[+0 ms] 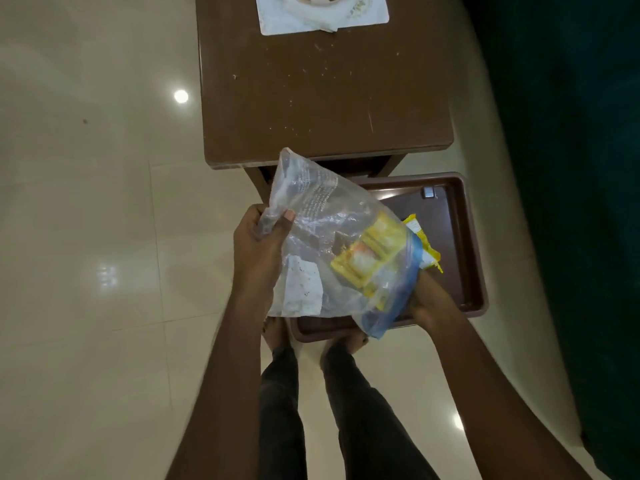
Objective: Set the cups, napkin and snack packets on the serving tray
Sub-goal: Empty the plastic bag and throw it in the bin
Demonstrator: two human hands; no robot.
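Note:
A clear plastic zip bag [322, 237] with a blue seal strip hangs tilted in front of me, its mouth low at the right. My left hand [261, 237] grips its upper left edge. My right hand [431, 303] holds the bag's mouth from below, its fingers mostly hidden by the plastic. Yellow snack packets [370, 258] lie inside near the mouth, and one yellow packet [424, 244] pokes out over the brown serving tray [474, 271]. The tray lies on the floor beneath the bag, with a small silvery object [428, 192] at its far corner.
A brown wooden table [322, 91] stands just beyond the tray, with a white placemat [346, 19] and a pale dish at its far end. My bare feet [277, 336] stand at the tray's near edge. Glossy cream floor tiles spread left; a dark curtain [571, 168] hangs right.

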